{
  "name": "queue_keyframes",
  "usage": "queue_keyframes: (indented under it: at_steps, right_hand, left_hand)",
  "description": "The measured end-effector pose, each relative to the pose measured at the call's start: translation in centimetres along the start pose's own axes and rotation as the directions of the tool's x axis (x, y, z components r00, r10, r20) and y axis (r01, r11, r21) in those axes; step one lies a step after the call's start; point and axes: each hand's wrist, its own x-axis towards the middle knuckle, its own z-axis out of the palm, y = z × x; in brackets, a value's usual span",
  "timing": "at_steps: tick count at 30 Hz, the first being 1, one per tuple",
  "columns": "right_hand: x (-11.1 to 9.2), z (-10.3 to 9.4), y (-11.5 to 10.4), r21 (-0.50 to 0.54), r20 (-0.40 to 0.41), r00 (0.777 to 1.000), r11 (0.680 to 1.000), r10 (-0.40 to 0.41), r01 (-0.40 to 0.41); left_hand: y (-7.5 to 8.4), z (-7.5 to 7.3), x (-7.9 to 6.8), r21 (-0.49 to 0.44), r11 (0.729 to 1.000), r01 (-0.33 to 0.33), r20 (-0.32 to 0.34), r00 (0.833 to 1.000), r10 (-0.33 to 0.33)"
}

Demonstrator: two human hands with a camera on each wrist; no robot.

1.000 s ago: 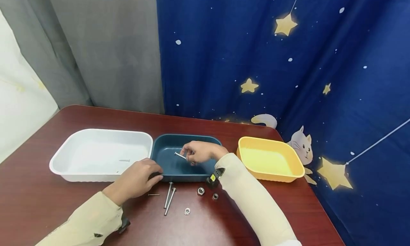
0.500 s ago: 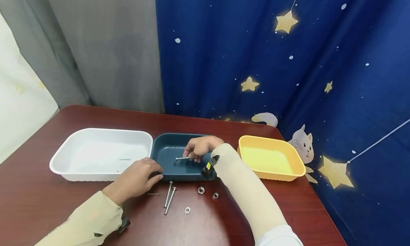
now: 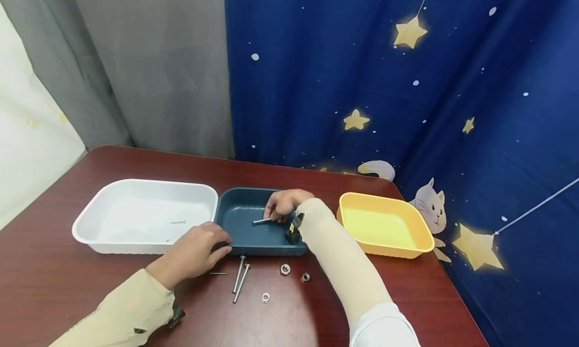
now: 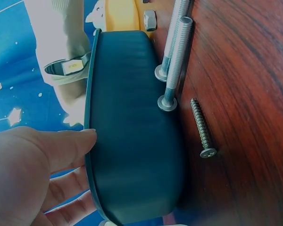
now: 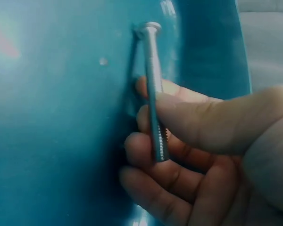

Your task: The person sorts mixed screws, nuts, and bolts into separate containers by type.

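- Head view: since a second ago the right hand [image 3: 285,204] has swung a little rightward within the dark blue tray [image 3: 267,250], and the bolt [image 3: 261,221], tilted then, now lies flatter, low over the tray floor.
- Right wrist close-up: thumb and fingers pinch the bolt's shank toward its threaded end. The head points away from the palm, near the floor; whether it touches is unclear.
- Left hand [image 3: 199,250] is unchanged: thumb and fingers pinch the tray's near rim at the corner beside the white tray [image 3: 131,248].
- My reading: the bolt is being set down, placed but not yet let go, while the left hand steadies the tray.
- Unmoved on the tabletop [image 3: 353,314]: two loose bolts [image 3: 241,284], a wood screw [image 4: 201,126] and two hex nuts [image 3: 285,269] [image 3: 305,277]. These look still to be handled.
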Motion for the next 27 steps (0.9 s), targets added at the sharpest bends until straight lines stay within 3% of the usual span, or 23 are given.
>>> queue_keyframes:
  at_steps: [11,17,27]
  right_hand:
    - [0.2,0.5,-0.1,-0.145,-0.112,0.994,0.989,-0.002,-0.014]
    - [-0.3,0.2,-0.5,-0.155,-0.132,0.991,0.988,-0.002,-0.019]
    - [-2.1,-0.3,-1.8,-0.12,-0.163,0.985,0.992,-0.066,0.046]
  left_hand:
    - [0.0,0.1,0.0,-0.01,1.0,-0.019,-0.017,1.0,0.019]
    - [0.1,0.0,-0.1,-0.016,1.0,-0.013,-0.019,1.0,0.013]
    - [0.2,-0.2,0.0,-0.012,1.0,-0.014,-0.026,1.0,0.013]
